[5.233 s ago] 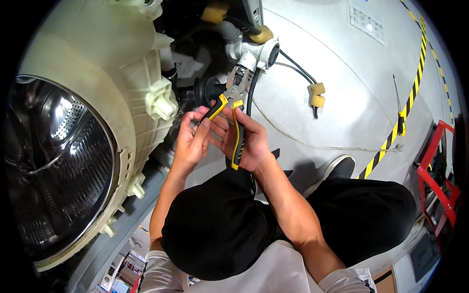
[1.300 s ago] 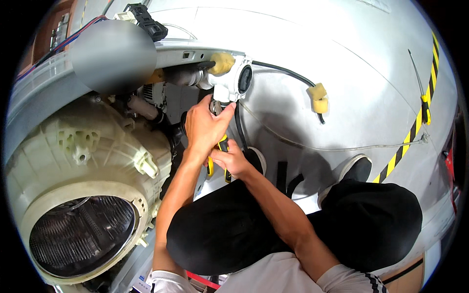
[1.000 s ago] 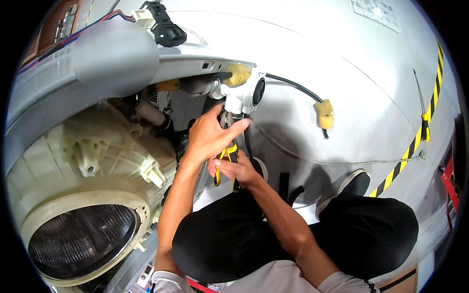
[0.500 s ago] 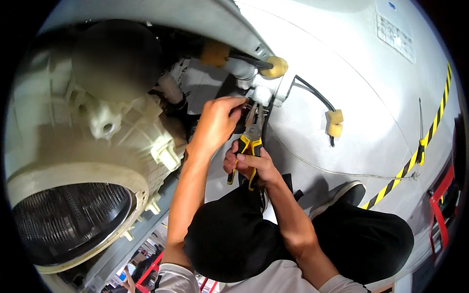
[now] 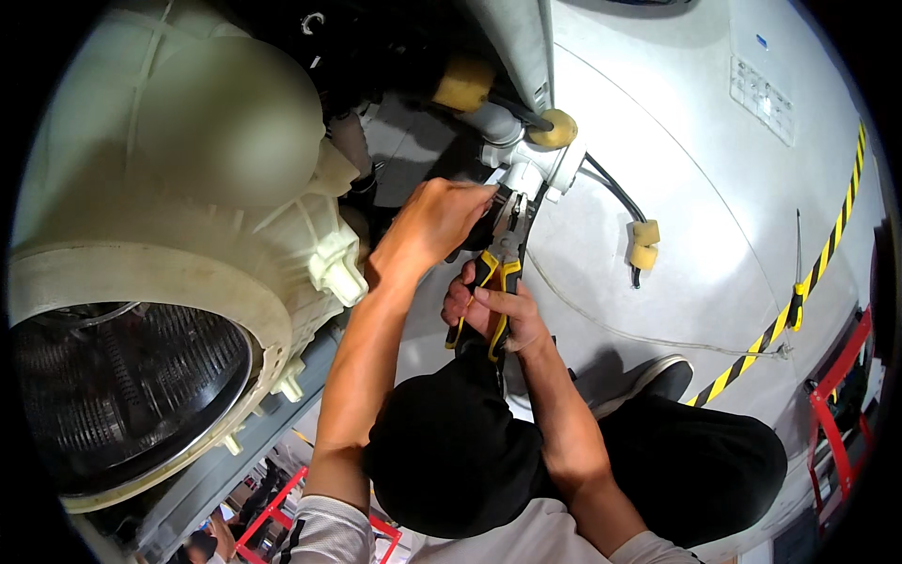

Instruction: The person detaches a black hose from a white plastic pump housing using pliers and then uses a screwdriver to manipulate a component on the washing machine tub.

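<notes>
Pliers with black and yellow handles are in my right hand, which is wrapped round the grips. Their jaws point up and away from me, at the spout of a white plastic pump-like housing. Beside the jaws, my left hand is closed, its fingertips together by a dark part at the spout; what they pinch is hidden. A grey hose runs into the housing. A yellow foam piece sits round a black tube just above it.
A washing machine tub with a metal drum fills the left. Foam-wrapped black tubing lies on the pale floor at right. Farther right, a screwdriver lies by black-and-yellow floor tape, near a red frame.
The view has shifted, so the housing and both hands sit slightly further right. The pliers' jaws are a little wider apart, and the handles have spread slightly; both hands remain at the spout.
</notes>
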`<state>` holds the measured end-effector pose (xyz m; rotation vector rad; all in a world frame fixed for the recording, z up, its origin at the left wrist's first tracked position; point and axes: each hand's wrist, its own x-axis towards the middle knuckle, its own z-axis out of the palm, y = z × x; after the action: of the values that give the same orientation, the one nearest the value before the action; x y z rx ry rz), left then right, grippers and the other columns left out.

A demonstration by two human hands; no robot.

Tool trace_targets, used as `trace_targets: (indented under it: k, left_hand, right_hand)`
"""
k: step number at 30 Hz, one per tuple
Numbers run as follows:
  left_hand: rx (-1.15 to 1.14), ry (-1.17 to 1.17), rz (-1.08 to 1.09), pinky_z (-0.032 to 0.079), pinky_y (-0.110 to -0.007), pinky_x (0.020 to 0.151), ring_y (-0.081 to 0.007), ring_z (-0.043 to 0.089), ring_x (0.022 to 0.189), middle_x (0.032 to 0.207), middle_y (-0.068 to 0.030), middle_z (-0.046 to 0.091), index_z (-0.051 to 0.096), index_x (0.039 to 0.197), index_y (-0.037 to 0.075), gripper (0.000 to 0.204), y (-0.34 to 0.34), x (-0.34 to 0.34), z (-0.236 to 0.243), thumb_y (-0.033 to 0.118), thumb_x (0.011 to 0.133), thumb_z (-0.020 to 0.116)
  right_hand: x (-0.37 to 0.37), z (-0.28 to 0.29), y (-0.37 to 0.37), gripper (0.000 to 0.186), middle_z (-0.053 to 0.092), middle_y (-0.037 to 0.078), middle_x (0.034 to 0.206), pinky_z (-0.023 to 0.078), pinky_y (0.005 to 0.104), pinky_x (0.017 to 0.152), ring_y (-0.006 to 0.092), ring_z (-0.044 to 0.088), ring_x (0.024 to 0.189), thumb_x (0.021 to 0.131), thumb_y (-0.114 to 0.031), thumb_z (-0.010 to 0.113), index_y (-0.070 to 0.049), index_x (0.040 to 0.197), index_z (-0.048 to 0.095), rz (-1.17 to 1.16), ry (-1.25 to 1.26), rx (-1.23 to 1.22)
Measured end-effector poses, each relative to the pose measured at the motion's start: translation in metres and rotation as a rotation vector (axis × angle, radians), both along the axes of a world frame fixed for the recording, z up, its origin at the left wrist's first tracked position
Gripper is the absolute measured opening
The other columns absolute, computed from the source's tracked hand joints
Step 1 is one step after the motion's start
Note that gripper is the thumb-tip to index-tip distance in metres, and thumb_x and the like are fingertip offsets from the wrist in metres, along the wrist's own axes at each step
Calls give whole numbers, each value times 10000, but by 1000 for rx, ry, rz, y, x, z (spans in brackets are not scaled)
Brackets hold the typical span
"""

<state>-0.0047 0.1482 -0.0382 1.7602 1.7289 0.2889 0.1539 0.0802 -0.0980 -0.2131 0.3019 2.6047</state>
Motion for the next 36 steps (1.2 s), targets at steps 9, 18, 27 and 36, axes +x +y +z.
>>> trace_targets:
  k: [9, 18, 27, 36]
  left_hand:
    - [-7, -7, 88, 543, -355, 764, -347, 666, 931, 1005, -202, 672, 655, 1091, -2, 255, -12, 4, 5, 2, 837, 627]
    - [74, 15, 98, 555, -341, 729, -329, 680, 900, 999, -180, 683, 663, 1092, 18, 269, -17, 2, -2, -3, 825, 644]
    - [203, 55, 53, 516, -410, 648, -376, 639, 800, 899, -170, 660, 632, 1060, 38, 207, -20, 8, -13, 62, 865, 566]
    - [187, -23, 63, 522, -371, 654, -387, 647, 803, 908, -206, 663, 646, 1056, 7, 208, -16, 3, -9, 19, 849, 632]
  right_hand:
    - [3, 1, 2, 238, 552, 92, 865, 423, 395, 750, 217, 533, 817, 831, -69, 648, -50, 1036, 527, 20, -10, 9]
    - [3, 3, -1, 272, 546, 87, 851, 421, 389, 746, 221, 529, 810, 802, -82, 664, -47, 1032, 525, 39, -64, -25]
    - [2, 0, -1, 246, 546, 80, 890, 404, 381, 746, 219, 495, 812, 828, -106, 644, -78, 1050, 541, 25, -18, -7]
    - [-3, 0, -1, 225, 550, 104, 882, 422, 414, 770, 236, 526, 826, 851, -66, 632, -52, 1056, 539, -23, 68, -36]
